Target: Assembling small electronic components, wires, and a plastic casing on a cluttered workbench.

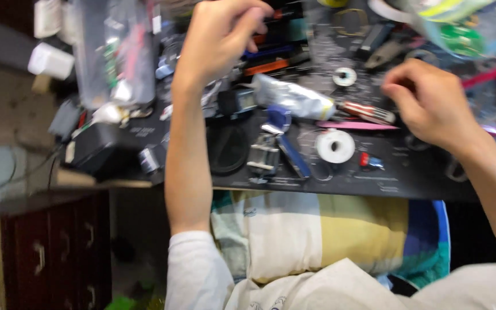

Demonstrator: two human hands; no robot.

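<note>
The person's left hand (pixel 220 35) is up over the far side of a black work mat (pixel 420 172), with its fingers curled in tight like a loose fist, and I cannot tell if anything is inside it. Right under that hand, and partly hidden by it, lie some long thin tools with orange and blue handles (pixel 268 60). Just below the left wrist, closer to the person, sits a small dark box with a little grey screen (pixel 237 102), and beside it lies a squashed silver tube with a crinkly skin (pixel 295 96). The right hand (pixel 431 103) hangs over the other side of the mat with its fingers bent and the thumb close to the first finger; the picture is too blurry to tell if it pinches something. Just to the inner side of that hand lies a small screwdriver with a red and white striped handle (pixel 365 111), and under it a flat pink stick (pixel 356 125). Nearer to the person than both hands, between them, there is a round white reel of thin wire (pixel 335 146), with a blue and silver metal clamp (pixel 271 146) next to it. Under the mat's near edge lies a soft cloth with yellow, white and blue squares (pixel 328 229).
</note>
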